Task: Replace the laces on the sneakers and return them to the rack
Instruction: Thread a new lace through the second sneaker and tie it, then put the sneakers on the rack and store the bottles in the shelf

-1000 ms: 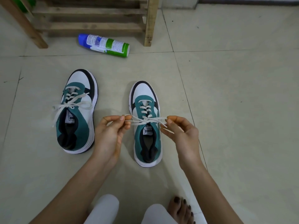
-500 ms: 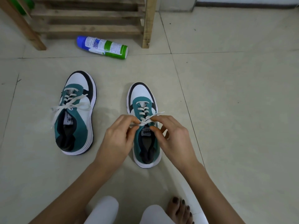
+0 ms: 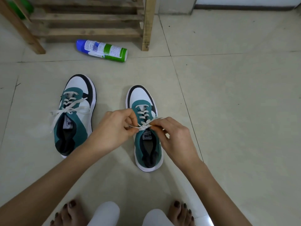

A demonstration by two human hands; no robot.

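1. My left grip (image 3: 114, 128) is clamped: thumb and forefinger pinch one strand of the white lace (image 3: 143, 127), just left of the tongue.
2. My right grip (image 3: 174, 136) is clamped too. Its fingers are curled and pinch the other strand of the same lace, on the right of the tongue.
3. The grips sit close together over the top eyelets. A short run of lace is stretched between them, and one loose end pokes out past my right knuckles.
4. I cannot tell whether a knot has formed; my fingers hide the crossing.
5. The right-hand sneaker (image 3: 141, 95) is teal with a white toe and black trim. It stands on the floor (image 3: 228, 111) between my forearms, toe pointing away from me. Its lower eyelets are laced.
6. The left-hand sneaker (image 3: 78, 128) stands well to the left, toe pointing the same way. Its lace is tied in a bow (image 3: 70, 110), with the ends trailing over the sides.
7. Both sneakers are on the floor, in front of the wooden rack (image 3: 146, 23) and apart from it.
8. A spray can (image 3: 102, 50) lies on its side by the rack's right leg, blue cap to the left, green end to the right.
9. My bare feet (image 3: 70, 212) and white trouser knees (image 3: 105, 212) are at the bottom edge.
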